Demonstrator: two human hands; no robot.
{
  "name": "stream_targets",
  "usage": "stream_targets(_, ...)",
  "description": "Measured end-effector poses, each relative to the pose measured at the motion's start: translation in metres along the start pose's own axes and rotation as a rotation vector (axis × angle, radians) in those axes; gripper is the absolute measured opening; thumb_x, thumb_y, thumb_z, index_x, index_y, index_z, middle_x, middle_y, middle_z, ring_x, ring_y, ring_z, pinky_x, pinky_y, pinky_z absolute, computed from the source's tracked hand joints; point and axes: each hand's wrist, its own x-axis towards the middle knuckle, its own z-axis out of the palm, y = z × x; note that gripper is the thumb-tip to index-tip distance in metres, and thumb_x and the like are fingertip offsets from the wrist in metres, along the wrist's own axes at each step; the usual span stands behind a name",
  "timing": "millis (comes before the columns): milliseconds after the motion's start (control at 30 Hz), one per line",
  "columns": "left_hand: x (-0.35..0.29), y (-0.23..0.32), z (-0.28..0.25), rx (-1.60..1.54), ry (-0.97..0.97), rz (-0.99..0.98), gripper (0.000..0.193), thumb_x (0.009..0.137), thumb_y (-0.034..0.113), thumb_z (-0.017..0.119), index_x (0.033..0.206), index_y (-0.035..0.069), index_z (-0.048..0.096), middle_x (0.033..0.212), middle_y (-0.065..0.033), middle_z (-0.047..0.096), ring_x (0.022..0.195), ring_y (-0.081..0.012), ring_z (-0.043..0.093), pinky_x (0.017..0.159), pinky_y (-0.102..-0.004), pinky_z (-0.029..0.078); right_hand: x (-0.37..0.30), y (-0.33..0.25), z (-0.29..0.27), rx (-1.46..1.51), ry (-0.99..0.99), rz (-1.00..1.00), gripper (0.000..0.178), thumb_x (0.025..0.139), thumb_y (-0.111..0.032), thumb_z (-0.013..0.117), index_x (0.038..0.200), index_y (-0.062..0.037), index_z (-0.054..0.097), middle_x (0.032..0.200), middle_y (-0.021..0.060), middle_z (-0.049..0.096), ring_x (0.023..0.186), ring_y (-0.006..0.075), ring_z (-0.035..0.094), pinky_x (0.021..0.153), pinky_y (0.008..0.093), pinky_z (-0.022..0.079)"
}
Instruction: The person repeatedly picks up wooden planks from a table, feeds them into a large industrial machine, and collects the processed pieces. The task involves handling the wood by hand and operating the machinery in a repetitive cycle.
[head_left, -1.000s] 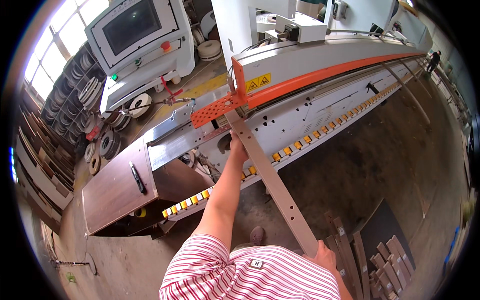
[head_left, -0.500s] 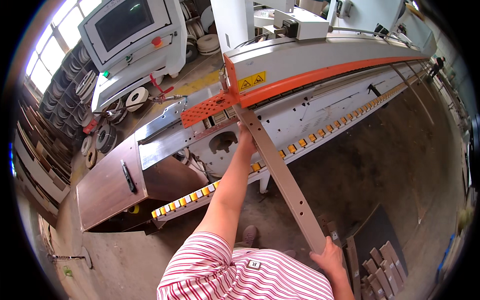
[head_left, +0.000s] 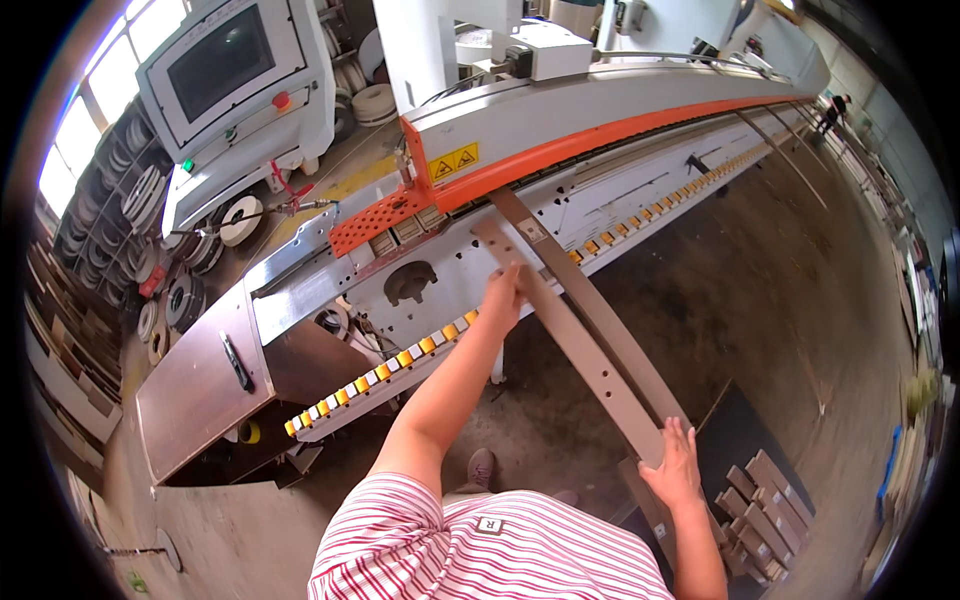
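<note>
My left hand [head_left: 505, 292] is closed around a long brown board strip [head_left: 570, 340] with drilled holes, near its far end. That strip slants toward me from the front of a long grey and orange machine [head_left: 600, 122]. Just to its right lies a second brown strip [head_left: 606, 320] with a small label, its far end under the machine's orange guard [head_left: 500, 186]. A narrow gap shows between the two strips. At their near ends my right hand [head_left: 677, 468] is open, fingers stretched, touching the strip ends.
Yellow rollers [head_left: 400, 358] line the machine's front rail. A knife [head_left: 237, 362] lies on the brown cabinet [head_left: 195, 385] at left. The control panel [head_left: 235, 75] stands behind. Short strips [head_left: 765, 510] are piled at lower right. Another person [head_left: 832, 113] stands far off at right.
Only one strip showed before; a second now shows to its right, under the guard. The held strip's far end has moved out from the guard. My right hand has opened from its grip.
</note>
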Motion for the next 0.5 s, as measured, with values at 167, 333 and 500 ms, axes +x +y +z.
stream_targets(167,-0.053,0.044,-0.033,0.101,0.091,0.067,0.02,0.1,0.015,0.054,0.103,-0.004,0.06,0.096,-0.016,0.068,0.085,-0.0274,0.068,0.074,-0.0414,0.056,-0.022,-0.036,0.014,0.17,-0.185,0.117,0.062,0.068,-0.029,0.08,0.116,0.0007,0.052,0.117,0.0239,0.063,0.115,0.0387,0.059,0.098,0.0466,0.047)
stream_targets(333,-0.045,0.079,-0.079,0.138,0.202,0.154,0.018,0.099,0.014,0.057,0.104,-0.003,0.06,0.095,-0.0162,0.069,0.085,-0.0278,0.068,0.073,-0.0415,0.056,-0.028,-0.07,0.031,0.239,-0.272,0.174,0.058,0.073,-0.037,0.076,0.113,-0.0027,0.051,0.105,0.0233,0.067,0.096,0.0415,0.065,0.081,0.0487,0.053)
stream_targets(500,-0.019,0.093,-0.117,0.159,0.218,0.188,0.02,0.1,0.018,0.055,0.105,-0.001,0.057,0.095,-0.0142,0.067,0.087,-0.0271,0.068,0.075,-0.0418,0.056,-0.019,-0.096,0.053,0.265,-0.245,0.089,0.056,0.076,-0.039,0.074,0.111,-0.0021,0.05,0.099,0.0235,0.068,0.087,0.0437,0.067,0.074,0.0501,0.054)
